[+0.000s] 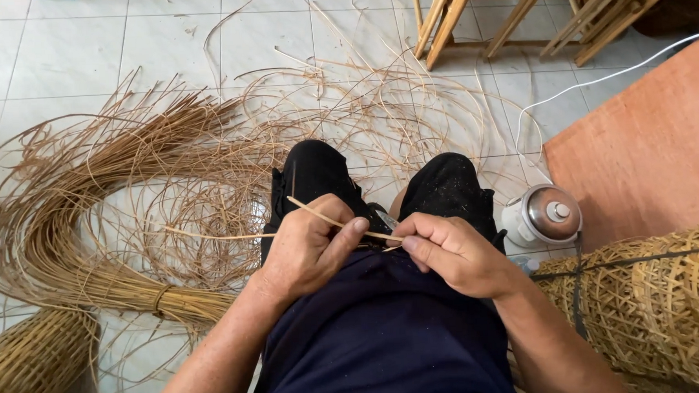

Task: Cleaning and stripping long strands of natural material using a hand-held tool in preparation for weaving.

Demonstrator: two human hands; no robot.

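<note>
Both grips close on one thin pale rattan strip: our left hand pinches it between thumb and curled fingers, and our right hand pinches it further along, with a small blade-like tool just visible between the hands, its kind not clear. We hold the strip low over our lap, above the dark knees, its free end rising to the upper left. Judging from this, we are at the stage of trimming or shaving a single strip; any further stroke would call for a firm left-hand pinch and a steady pull along the strip's length.

Outward from the hands, loose pale strips lie tangled on the white tiled floor. A tied bundle of tan strips curves at our left, near a woven basket. At our right lie a larger open-weave basket, a white canister with a metal lid and an orange board; a wooden frame stands beyond.
</note>
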